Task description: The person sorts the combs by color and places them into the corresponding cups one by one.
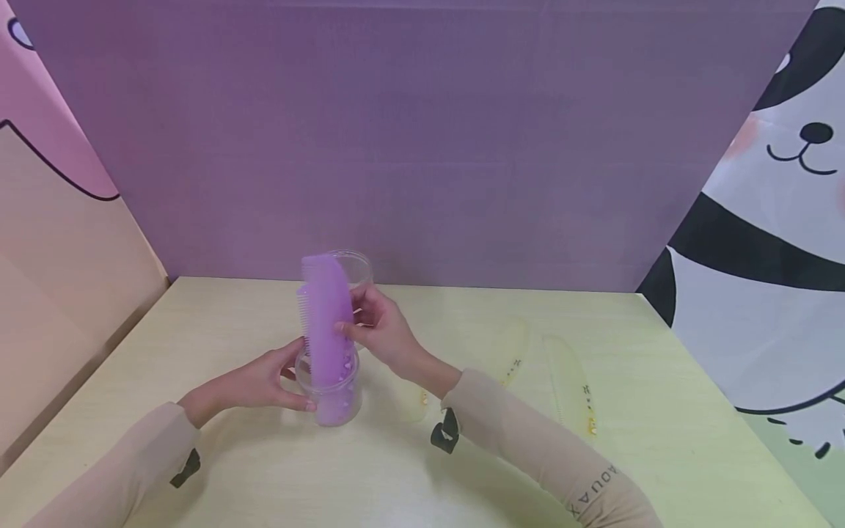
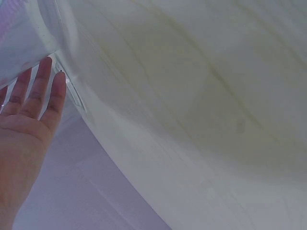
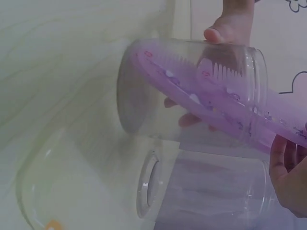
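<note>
Two translucent purple combs stand slanted in a clear plastic jar (image 1: 350, 412), their upper parts sticking out over its rim. My right hand (image 1: 389, 334) pinches the front comb (image 1: 330, 304) by its upper half, thumb on the near face. Close behind it shows the edge of the second comb (image 1: 303, 297). My left hand (image 1: 267, 378) holds the jar from the left, thumb in front and fingers round the far side. In the right wrist view both comb ends lie inside the jar (image 3: 125, 91), with left-hand fingers visible through its wall.
Another clear jar (image 1: 361, 270) stands just behind the combs, near the purple backdrop (image 1: 422, 147). Pale yellow see-through combs lie flat on the table to the right, one (image 1: 571, 381) beyond my right forearm, another (image 1: 511, 352) partly behind it.
</note>
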Demonstrator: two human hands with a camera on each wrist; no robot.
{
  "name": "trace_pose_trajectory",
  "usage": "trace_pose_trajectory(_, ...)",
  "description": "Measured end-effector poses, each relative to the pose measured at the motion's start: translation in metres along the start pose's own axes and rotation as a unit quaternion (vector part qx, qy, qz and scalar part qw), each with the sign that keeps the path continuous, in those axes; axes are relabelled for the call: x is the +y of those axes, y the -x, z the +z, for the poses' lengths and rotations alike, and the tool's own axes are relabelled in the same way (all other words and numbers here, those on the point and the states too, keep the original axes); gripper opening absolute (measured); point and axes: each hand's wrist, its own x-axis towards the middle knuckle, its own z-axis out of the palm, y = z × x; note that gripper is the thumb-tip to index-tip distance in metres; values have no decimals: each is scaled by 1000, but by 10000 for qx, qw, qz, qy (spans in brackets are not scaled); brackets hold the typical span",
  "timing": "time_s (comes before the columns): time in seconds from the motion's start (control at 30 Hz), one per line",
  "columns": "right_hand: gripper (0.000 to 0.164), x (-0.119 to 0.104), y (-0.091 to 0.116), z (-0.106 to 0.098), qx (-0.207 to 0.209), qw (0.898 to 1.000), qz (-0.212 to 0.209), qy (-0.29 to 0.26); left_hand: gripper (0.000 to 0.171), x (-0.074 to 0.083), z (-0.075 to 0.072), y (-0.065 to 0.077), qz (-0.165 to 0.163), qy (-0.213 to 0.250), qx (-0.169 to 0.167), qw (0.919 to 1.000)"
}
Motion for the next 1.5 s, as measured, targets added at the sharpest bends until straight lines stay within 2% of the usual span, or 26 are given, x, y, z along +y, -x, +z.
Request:
trace_pose_trajectory(0.17,30,0,4,2,-61,9999,49,66,97,1,0,0,2,9,0,10000)
trace_pose_trajectory(0.37,29,6,6,3,-130,9997,-186,117,95,2,0,0,8,23,13,10000)
trace_pose_trajectory(0.8,37,9,11,6,-161,9986,-407,310,95,1,0,0,7,-58,31,10000)
trace_pose_trajectory(1.17,31,11,12,9,48,9977,-474,477,96,2,1,1,-30,-45,71,10000)
trace_pose_trajectory(1.33,26,0,16,11,202,9981,-391,426,96,4,1,1,-48,-29,82,10000)
trace_pose_trajectory(1.5,24,-19,22,11,424,9960,-368,694,98,6,1,1,-69,-6,74,9999)
